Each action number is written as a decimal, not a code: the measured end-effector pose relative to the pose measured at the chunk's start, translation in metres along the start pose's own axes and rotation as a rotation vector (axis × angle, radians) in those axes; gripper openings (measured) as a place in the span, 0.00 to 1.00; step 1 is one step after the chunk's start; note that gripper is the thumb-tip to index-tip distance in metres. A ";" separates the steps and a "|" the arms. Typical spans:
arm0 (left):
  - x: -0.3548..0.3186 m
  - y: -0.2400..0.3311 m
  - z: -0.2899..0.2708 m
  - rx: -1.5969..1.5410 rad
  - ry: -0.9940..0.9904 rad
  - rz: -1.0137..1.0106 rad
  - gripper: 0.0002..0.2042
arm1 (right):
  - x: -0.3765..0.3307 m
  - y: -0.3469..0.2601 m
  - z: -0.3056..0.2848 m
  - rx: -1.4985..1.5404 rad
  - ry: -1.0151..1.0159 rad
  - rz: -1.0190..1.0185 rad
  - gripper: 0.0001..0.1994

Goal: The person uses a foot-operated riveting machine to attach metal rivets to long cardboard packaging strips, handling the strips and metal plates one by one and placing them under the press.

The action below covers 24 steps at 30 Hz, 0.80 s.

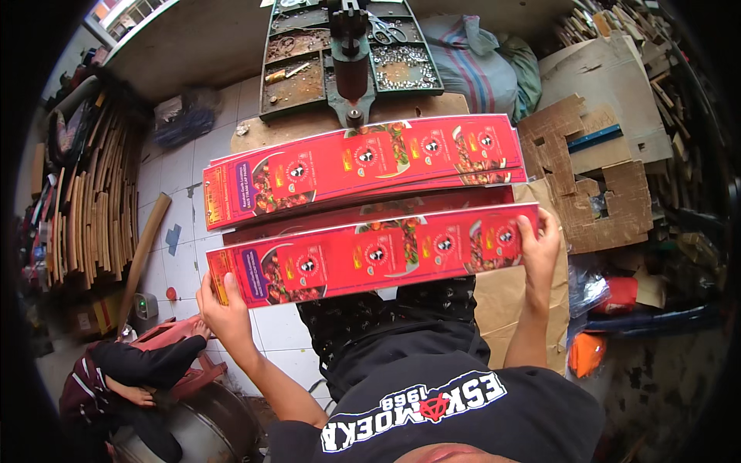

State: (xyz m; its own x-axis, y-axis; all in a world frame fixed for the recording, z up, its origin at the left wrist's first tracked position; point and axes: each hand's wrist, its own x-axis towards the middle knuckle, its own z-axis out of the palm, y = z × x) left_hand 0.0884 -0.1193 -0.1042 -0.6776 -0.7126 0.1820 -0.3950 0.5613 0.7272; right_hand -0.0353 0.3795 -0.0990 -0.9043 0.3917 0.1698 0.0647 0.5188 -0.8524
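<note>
A long red printed cardboard strip (340, 270) is held out level above my lap. My left hand (226, 312) grips its left end, thumb on the printed face. At the opposite end my right hand (542, 243) pinches the strip's edge, with the thumb on top. Just beyond it lies a stack of similar red printed strips (336, 174), resting partly over a wooden board (251, 137). A dark red back part shows in the gap between the held strip and the stack; whether it joins them I cannot tell. The fingers under the strip are hidden.
A hand press (351, 73) stands beyond the stack, amid a compartment tray (266, 77) with small metal rings and scissors (386, 31). Sacks (467, 69) and cut cardboard (559, 147) sit right. Wood strips (96, 208) lean left; another person (116, 378) sits lower left.
</note>
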 end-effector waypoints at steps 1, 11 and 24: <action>-0.007 0.000 -0.007 -0.089 0.013 -0.014 0.25 | -0.004 -0.009 -0.011 0.179 0.006 0.033 0.14; 0.007 0.077 -0.022 -1.374 0.013 -0.188 0.25 | 0.013 -0.025 -0.074 1.220 -0.684 0.072 0.25; 0.024 0.161 0.134 -1.202 -0.624 -0.302 0.26 | -0.039 -0.046 -0.003 0.069 -0.784 -0.034 0.27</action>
State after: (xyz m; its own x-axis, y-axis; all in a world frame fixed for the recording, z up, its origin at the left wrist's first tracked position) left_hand -0.0741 0.0104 -0.0715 -0.9505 -0.2573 -0.1743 -0.0199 -0.5091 0.8605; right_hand -0.0014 0.3429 -0.0652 -0.9406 -0.2873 -0.1807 0.0290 0.4623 -0.8862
